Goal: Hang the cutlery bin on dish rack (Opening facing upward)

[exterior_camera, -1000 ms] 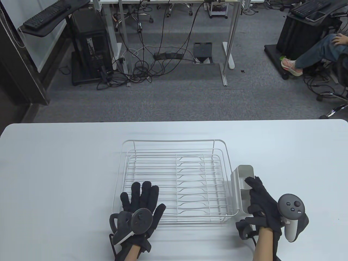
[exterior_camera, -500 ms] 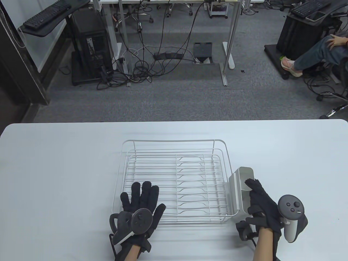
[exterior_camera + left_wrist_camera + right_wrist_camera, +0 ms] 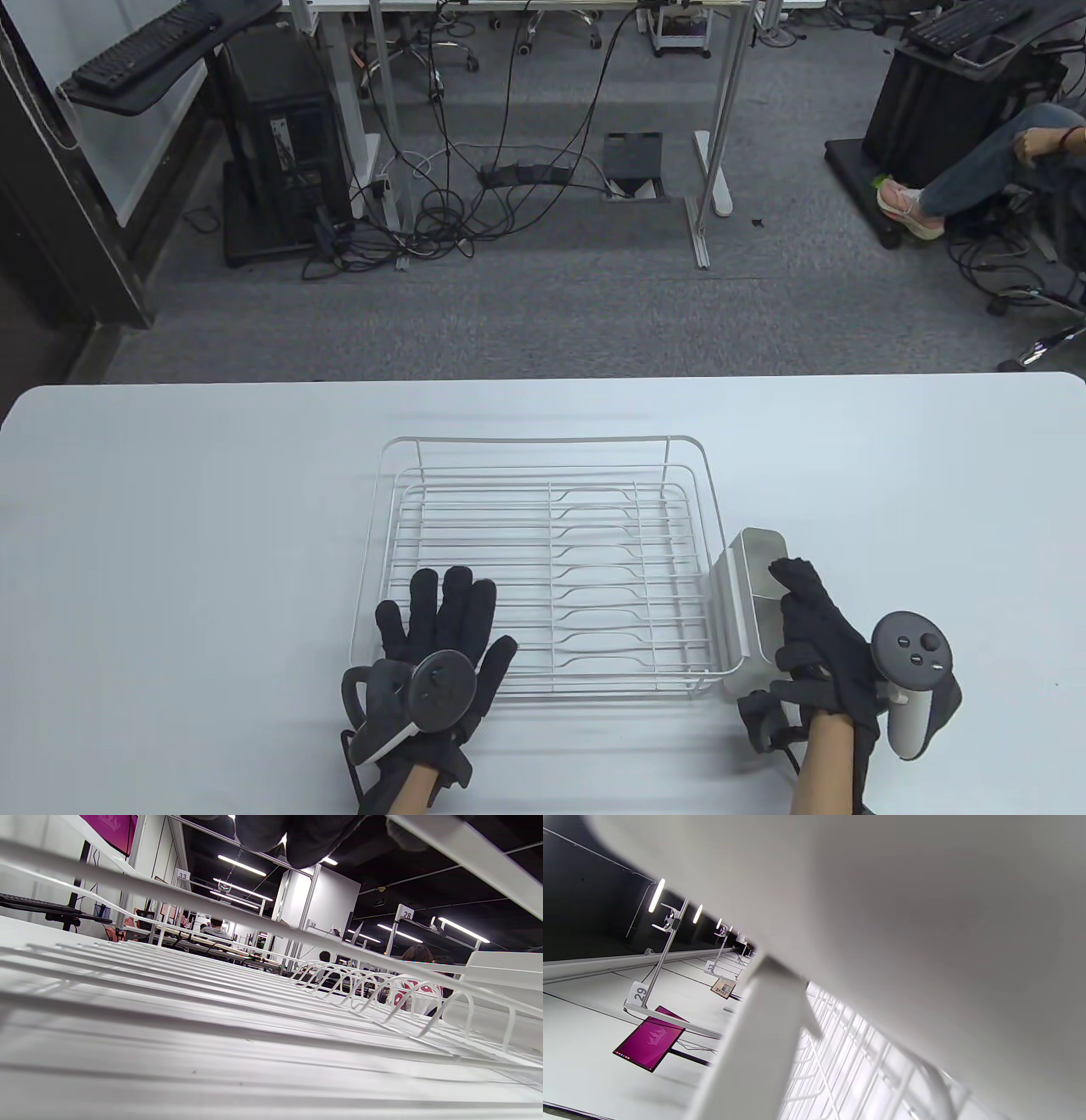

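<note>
A white wire dish rack [image 3: 543, 543] stands on the white table [image 3: 170, 526]. A pale grey cutlery bin [image 3: 747, 594] stands upright at the rack's right side, tilted a little, its hook flap [image 3: 721, 594] over the rack's right rim, opening upward. My right hand [image 3: 819, 645] grips the bin from its right side, fingers over its top edge. My left hand [image 3: 445, 632] rests flat, fingers spread, on the rack's front left corner. In the left wrist view the rack wires [image 3: 271, 993] fill the frame. In the right wrist view the bin wall [image 3: 925, 921] is very close.
The table's far edge lies just behind the rack. Beyond it are grey carpet, desk legs, cables and a seated person [image 3: 1001, 170] at the far right.
The bin has tilted and shifted slightly toward the rack and downward, with my right hand moving with it. My left hand has not moved.
</note>
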